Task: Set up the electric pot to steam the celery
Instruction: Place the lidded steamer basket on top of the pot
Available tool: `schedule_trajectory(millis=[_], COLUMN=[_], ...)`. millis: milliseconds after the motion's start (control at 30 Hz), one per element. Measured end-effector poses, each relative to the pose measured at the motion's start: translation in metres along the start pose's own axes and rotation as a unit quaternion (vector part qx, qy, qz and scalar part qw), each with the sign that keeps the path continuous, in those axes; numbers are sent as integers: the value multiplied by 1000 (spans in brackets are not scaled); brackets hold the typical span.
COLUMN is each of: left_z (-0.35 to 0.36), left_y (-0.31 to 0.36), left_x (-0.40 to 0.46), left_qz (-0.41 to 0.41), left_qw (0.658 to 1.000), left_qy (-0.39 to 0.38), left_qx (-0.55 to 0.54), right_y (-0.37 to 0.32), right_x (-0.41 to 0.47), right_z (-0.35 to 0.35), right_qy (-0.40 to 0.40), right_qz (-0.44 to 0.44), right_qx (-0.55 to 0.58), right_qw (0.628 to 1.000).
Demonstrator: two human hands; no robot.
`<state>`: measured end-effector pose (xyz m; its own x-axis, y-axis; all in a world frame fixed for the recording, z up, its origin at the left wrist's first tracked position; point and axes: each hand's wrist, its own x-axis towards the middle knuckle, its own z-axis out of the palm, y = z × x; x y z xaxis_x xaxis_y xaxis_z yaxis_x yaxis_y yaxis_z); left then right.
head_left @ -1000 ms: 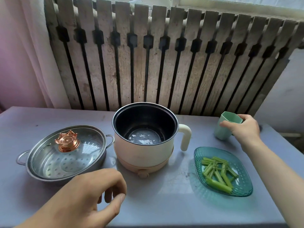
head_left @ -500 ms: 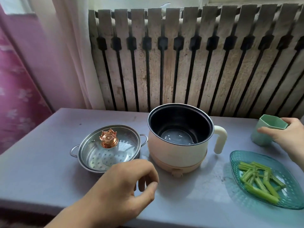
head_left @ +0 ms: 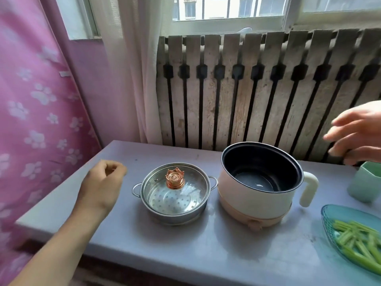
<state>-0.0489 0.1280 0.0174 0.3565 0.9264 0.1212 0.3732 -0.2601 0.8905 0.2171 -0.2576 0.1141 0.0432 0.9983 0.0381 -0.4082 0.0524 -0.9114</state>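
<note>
Table [head_left: 144, 250] bears the electric pot [head_left: 255, 195], lidless, seemingly with water in its base; the steamer basket [head_left: 175, 201] sits just left under its glass lid [head_left: 175, 188]. Lifting the basket level by both ear handles should seat it cleanly. Celery [head_left: 358, 248] waits on the plate [head_left: 329, 215]. Left hand [head_left: 101, 186] hovers loosely curled, holding nothing; right hand [head_left: 356, 135], fingers spread, hangs above the cup [head_left: 365, 182].

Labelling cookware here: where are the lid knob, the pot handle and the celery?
lid knob [head_left: 175, 179], head view, its copper crown top.
pot handle [head_left: 308, 188], head view, its outer bend.
celery [head_left: 357, 247], head view, mid-pile sticks.
</note>
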Motion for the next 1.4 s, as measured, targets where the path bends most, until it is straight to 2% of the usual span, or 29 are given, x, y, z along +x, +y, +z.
schedule_trajectory(millis=[33, 67, 100, 167, 200, 333, 400, 567, 767, 1133, 1400], left_z=[-1, -1, 0, 4, 5, 11, 15, 22, 42, 41, -5], left_y=[-4, -9, -14, -24, -26, -29, -29, -33, -44, -48, -21], left_x=[3, 6, 8, 11, 10, 7, 5, 7, 20, 24, 19], left_qz=[-26, -49, -73, -144, -177, -206, -199, -186, -191, -138, -115], left_qw=[999, 997, 993, 980, 970, 953, 951, 949, 951, 973, 984], left_qy=[-25, -53, -83, -136, -156, -196, -208, -209, -143, -102, -87], left_qx=[28, 39, 28, -34, -61, -103, -110, -144, -199, -156, -107], right_y=[10, 26, 52, 107, 126, 182, 191, 201, 207, 208, 205], right_x=[21, 48, 65, 95, 105, 133, 146, 171, 193, 208, 214], right_z=[22, 41, 54, 83, 87, 82, 76, 68, 68, 78, 89], right_qy=[94, 163, 227, 237, 256, 374, 413, 464, 540, 605, 634], right_qz=[-19, 44, 67, 144, 153, 104, 91, 36, -13, -37, -94], right_qx=[-160, -212, -210, -190, -197, -291, -288, -232, -163, -79, -152], right_qw=[982, 963, 949, 942, 934, 875, 859, 854, 825, 791, 752])
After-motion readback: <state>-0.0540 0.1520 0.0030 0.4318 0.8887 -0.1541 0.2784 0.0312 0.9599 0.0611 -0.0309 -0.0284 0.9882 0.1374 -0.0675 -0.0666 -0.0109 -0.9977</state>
